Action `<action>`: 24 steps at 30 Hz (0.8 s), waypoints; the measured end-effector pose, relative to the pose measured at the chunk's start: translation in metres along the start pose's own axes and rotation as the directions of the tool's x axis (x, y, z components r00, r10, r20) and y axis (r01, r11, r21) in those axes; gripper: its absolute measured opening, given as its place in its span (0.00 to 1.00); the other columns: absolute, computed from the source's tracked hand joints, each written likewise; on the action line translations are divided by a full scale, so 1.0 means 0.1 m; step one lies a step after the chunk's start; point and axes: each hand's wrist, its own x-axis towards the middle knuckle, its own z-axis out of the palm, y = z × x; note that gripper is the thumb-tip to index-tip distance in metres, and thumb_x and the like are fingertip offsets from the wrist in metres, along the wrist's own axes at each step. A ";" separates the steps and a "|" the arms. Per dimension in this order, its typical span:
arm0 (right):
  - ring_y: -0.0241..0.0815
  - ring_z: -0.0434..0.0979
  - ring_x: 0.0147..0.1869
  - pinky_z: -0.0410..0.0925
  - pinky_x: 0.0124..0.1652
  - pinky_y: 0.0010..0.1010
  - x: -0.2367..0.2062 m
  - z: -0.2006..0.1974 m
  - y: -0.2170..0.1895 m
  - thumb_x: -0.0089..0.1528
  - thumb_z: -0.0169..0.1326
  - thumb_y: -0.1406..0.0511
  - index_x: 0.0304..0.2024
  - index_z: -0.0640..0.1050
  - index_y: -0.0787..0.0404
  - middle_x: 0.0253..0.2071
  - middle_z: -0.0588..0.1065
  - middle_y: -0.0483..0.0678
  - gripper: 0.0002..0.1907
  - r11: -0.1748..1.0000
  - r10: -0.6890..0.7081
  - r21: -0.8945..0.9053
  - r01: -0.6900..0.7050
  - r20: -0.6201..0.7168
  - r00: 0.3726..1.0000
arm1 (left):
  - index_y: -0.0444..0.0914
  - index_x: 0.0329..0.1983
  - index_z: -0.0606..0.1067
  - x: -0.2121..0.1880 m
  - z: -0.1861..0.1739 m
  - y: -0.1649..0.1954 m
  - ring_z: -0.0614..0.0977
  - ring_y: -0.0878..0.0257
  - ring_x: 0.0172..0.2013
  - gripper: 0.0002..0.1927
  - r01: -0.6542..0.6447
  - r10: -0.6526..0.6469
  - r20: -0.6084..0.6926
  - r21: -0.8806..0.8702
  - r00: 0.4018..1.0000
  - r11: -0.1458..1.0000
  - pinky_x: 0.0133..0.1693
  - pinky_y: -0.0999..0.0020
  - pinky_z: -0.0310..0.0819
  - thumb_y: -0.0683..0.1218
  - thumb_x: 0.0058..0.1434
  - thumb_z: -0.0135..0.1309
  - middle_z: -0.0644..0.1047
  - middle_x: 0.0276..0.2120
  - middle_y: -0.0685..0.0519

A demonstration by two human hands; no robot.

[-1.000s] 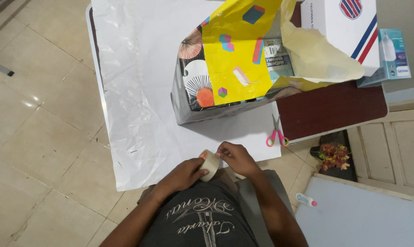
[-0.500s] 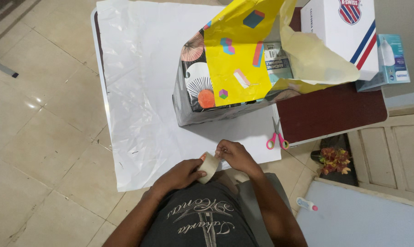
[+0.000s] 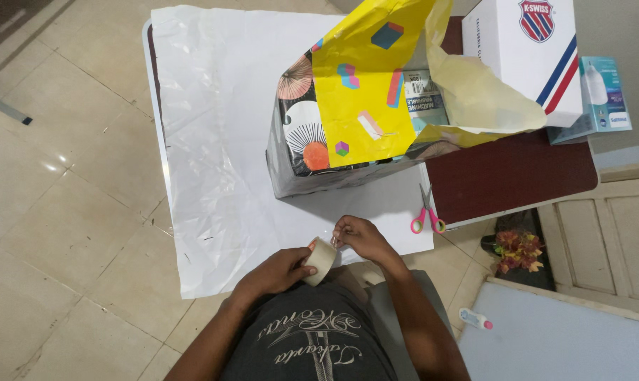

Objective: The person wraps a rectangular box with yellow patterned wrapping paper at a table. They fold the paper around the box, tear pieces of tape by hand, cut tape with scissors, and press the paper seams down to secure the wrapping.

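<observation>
My left hand (image 3: pixel 281 271) grips a roll of clear tape (image 3: pixel 321 259) at the near edge of the table. My right hand (image 3: pixel 358 237) pinches the loose end of the tape just right of the roll, a short strip stretched between them. Behind the hands, on a white sheet of paper (image 3: pixel 221 141), stands a box partly wrapped (image 3: pixel 319 152) in patterned dark paper, with a yellow paper (image 3: pixel 365 92) with coloured shapes draped over its top.
Pink-handled scissors (image 3: pixel 427 215) lie on the table's front right. A white box with red and blue stripes (image 3: pixel 528 56) and a small teal box (image 3: pixel 602 99) stand at the back right. The dark red tabletop (image 3: pixel 517 173) shows there. Tiled floor lies left.
My right hand has drawn the tape end a little away from the roll. The view has shifted slightly; the box and papers have not moved.
</observation>
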 end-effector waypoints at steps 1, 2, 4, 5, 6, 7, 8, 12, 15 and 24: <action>0.39 0.82 0.40 0.75 0.42 0.31 0.01 0.01 -0.02 0.66 0.54 0.68 0.41 0.75 0.68 0.35 0.79 0.50 0.07 1.000 0.017 -0.008 -0.017 -0.003 1.000 | 0.35 0.50 0.75 -0.01 -0.01 0.01 0.82 0.54 0.33 0.17 -0.007 0.007 0.001 0.003 1.000 1.000 0.40 0.60 0.74 0.51 0.65 0.56 0.80 0.33 0.43; 0.40 0.81 0.40 0.75 0.42 0.31 0.01 0.01 -0.03 0.66 0.54 0.68 0.41 0.75 0.68 0.35 0.78 0.50 0.07 1.000 0.014 0.028 -0.014 0.006 1.000 | 0.35 0.50 0.75 -0.01 -0.01 0.03 0.81 0.54 0.33 0.17 -0.015 0.015 0.001 0.007 1.000 1.000 0.40 0.60 0.74 0.51 0.65 0.57 0.80 0.33 0.43; 0.40 0.81 0.41 0.75 0.43 0.31 0.02 0.02 -0.07 0.66 0.54 0.69 0.41 0.75 0.69 0.35 0.78 0.50 0.06 0.995 0.005 0.098 -0.008 0.027 1.000 | 0.35 0.50 0.75 -0.01 -0.02 0.05 0.81 0.54 0.33 0.17 -0.020 0.020 -0.001 -0.005 1.000 1.000 0.39 0.60 0.74 0.51 0.65 0.56 0.80 0.32 0.43; 0.40 0.81 0.41 0.75 0.43 0.31 0.02 0.03 -0.07 0.66 0.54 0.69 0.41 0.75 0.68 0.36 0.79 0.50 0.06 0.994 0.010 0.112 -0.014 0.030 0.999 | 0.35 0.50 0.75 -0.01 -0.03 0.06 0.81 0.54 0.32 0.17 -0.021 0.021 -0.003 -0.011 1.000 1.000 0.39 0.60 0.74 0.51 0.65 0.56 0.80 0.32 0.43; 0.40 0.81 0.41 0.74 0.43 0.31 0.01 0.03 -0.07 0.66 0.54 0.70 0.41 0.75 0.68 0.36 0.79 0.51 0.05 0.992 0.014 0.124 -0.018 0.032 0.999 | 0.35 0.49 0.75 -0.01 -0.03 0.07 0.81 0.54 0.32 0.17 -0.010 0.010 -0.004 0.000 1.000 1.000 0.39 0.60 0.73 0.51 0.64 0.57 0.80 0.32 0.43; 0.40 0.81 0.42 0.74 0.44 0.31 0.01 0.02 -0.08 0.65 0.54 0.70 0.41 0.75 0.68 0.36 0.79 0.51 0.05 0.991 0.018 0.136 -0.022 0.033 0.999 | 0.35 0.49 0.75 -0.01 -0.04 0.08 0.81 0.54 0.32 0.17 -0.001 0.001 -0.005 0.012 1.000 1.000 0.39 0.60 0.73 0.52 0.64 0.57 0.80 0.32 0.43; 0.41 0.81 0.42 0.74 0.44 0.31 0.02 0.02 -0.09 0.65 0.54 0.70 0.41 0.75 0.68 0.36 0.79 0.51 0.05 0.990 0.012 0.142 -0.017 0.037 0.999 | 0.35 0.48 0.75 -0.01 -0.04 0.09 0.81 0.54 0.32 0.17 0.009 -0.009 -0.004 0.023 1.000 1.000 0.38 0.60 0.73 0.52 0.64 0.57 0.80 0.31 0.43; 0.42 0.81 0.42 0.74 0.44 0.31 0.02 0.02 -0.12 0.66 0.53 0.70 0.41 0.75 0.68 0.36 0.79 0.52 0.05 0.988 0.019 0.151 -0.023 0.033 0.999 | 0.34 0.47 0.75 -0.01 -0.05 0.12 0.80 0.54 0.31 0.17 0.032 -0.032 0.017 0.019 0.999 0.999 0.38 0.59 0.73 0.52 0.65 0.56 0.80 0.30 0.43; 0.42 0.82 0.42 0.74 0.44 0.32 0.03 0.04 -0.14 0.66 0.54 0.70 0.41 0.75 0.69 0.36 0.80 0.53 0.06 0.988 0.040 0.149 -0.044 0.034 0.999 | 0.35 0.47 0.75 -0.02 -0.06 0.13 0.81 0.55 0.32 0.17 0.028 -0.029 0.013 0.029 1.000 0.999 0.39 0.59 0.73 0.53 0.65 0.56 0.80 0.31 0.44; 0.43 0.81 0.41 0.74 0.44 0.32 0.07 0.03 -0.15 0.66 0.54 0.68 0.42 0.75 0.68 0.36 0.79 0.54 0.08 0.980 0.078 0.181 -0.084 0.039 0.996 | 0.34 0.45 0.75 0.00 -0.08 0.16 0.81 0.55 0.33 0.17 0.031 -0.033 0.025 0.055 0.999 0.998 0.40 0.59 0.73 0.54 0.65 0.55 0.80 0.31 0.44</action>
